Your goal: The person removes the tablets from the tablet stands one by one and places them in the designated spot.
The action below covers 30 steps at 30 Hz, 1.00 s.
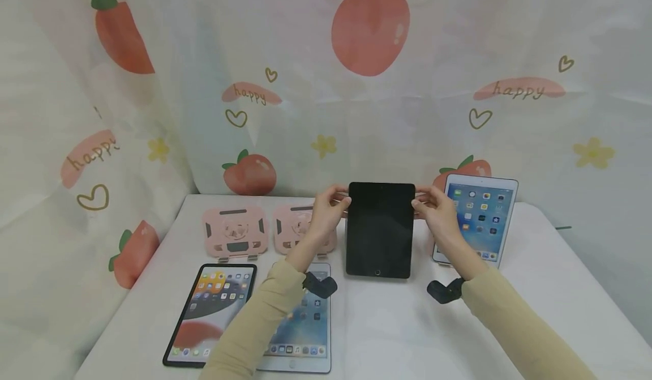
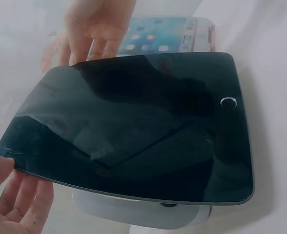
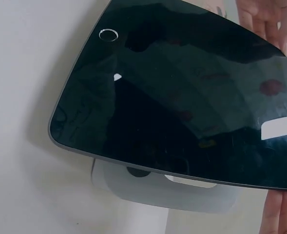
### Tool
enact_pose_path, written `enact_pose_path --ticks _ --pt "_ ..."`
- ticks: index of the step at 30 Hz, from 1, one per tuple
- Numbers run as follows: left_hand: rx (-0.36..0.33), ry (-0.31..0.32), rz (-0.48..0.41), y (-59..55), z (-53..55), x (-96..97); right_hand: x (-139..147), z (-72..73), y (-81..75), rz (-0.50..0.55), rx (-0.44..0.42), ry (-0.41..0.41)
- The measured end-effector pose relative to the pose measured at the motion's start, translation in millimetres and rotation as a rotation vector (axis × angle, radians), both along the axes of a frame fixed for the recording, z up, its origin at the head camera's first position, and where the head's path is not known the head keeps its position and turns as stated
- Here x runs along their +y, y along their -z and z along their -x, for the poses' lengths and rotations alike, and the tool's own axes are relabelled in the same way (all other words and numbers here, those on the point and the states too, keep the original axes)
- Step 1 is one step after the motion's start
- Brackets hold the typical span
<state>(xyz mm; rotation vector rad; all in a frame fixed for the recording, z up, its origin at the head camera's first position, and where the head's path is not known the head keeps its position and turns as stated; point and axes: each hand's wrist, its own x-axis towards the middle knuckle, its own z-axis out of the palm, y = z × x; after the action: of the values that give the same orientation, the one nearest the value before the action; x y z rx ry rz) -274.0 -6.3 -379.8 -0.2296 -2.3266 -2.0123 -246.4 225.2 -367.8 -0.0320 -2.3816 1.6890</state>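
A black tablet (image 1: pixel 380 230) with a dark screen and a round home button stands upright, facing me. My left hand (image 1: pixel 328 213) pinches its upper left edge between thumb and fingers. On the opposite edge, my right hand (image 1: pixel 437 217) grips near the top corner, thumb at the front. Behind the tablet, a pale stand (image 2: pixel 148 209) shows past its edge in the left wrist view; the rest of it is hidden. Next to my right hand, a white tablet (image 1: pixel 481 216) with a lit screen leans back on a stand that is mostly covered.
Two pink tablet stands (image 1: pixel 236 230) are at the back left, the second (image 1: pixel 285 227) partly behind my left hand. In front lie a black-framed tablet (image 1: pixel 214 312) and another white tablet (image 1: pixel 300 334), partly under my left sleeve. A fruit-print cloth (image 1: pixel 305 40) hangs behind the white table (image 1: pixel 382 329).
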Motion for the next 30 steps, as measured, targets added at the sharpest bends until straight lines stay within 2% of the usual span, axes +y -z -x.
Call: enact_pose_path --ticks 7,14,18,24,30 --pt "-0.022 0.042 -0.030 6.0 -13.7 -2.3 4.6 -16.0 6.1 0.013 -0.014 -0.031" --pt "-0.045 0.066 -0.059 12.3 -25.1 -5.1 6.3 -31.4 10.6 -0.008 -0.089 -0.030" --pt "-0.071 0.074 -0.060 15.4 -33.5 -8.2 6.1 -37.8 13.1 -0.011 -0.120 -0.022" --pt "-0.152 0.086 -0.087 22.6 -43.0 -10.9 8.3 -44.4 18.8 0.013 -0.148 -0.046" --pt "-0.174 0.108 -0.097 30.3 -49.9 -13.7 9.2 -50.6 25.4 0.044 -0.181 -0.067"
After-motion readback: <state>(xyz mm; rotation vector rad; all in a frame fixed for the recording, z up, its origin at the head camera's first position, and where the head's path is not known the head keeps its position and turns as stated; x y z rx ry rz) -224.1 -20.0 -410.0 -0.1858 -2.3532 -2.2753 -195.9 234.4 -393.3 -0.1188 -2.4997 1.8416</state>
